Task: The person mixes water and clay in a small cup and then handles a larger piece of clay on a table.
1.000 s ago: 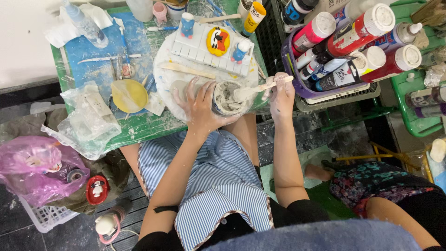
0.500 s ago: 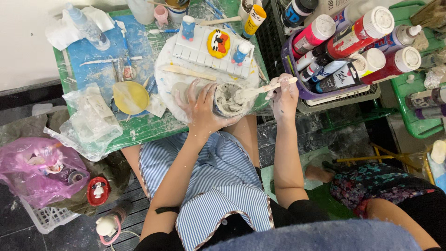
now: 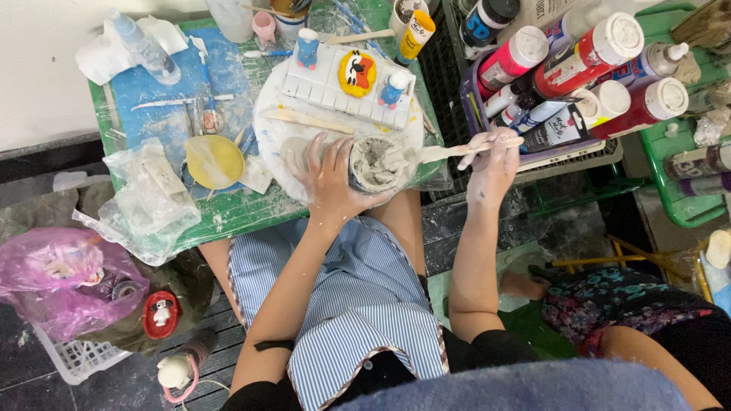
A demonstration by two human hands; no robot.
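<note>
Grey wet clay fills a small round cup [image 3: 378,162] at the near edge of the surface [image 3: 236,213], just right of centre. Left hand [image 3: 329,179] wraps the cup from the left, fingers [image 3: 318,152] curled round its wall, closed on it. Right hand [image 3: 493,164] sits to the right, past the surface edge, fingers pinched shut on a wooden stick [image 3: 457,149]. Stick's long axis runs approx left-right, near level; working end points left and is sunk in the clay, handle end points right & sticks out beyond the knuckles. Cup mouth faces up toward the camera.

Around: white round board [image 3: 278,133] under and left of the cup, w/ a white tile piece [image 3: 327,87] carrying a yellow-orange figure [image 3: 357,72] and two small blue-white figures [image 3: 308,47] on the far side. Yellow disc [image 3: 215,161] to the left, crumpled clear plastic bag [image 3: 148,205] nearer left. Crate of paint bottles [image 3: 579,68] far right, close to the right hand. Pink bag [image 3: 61,278] on the floor, near left. Striped apron [image 3: 358,304] below the hands.
</note>
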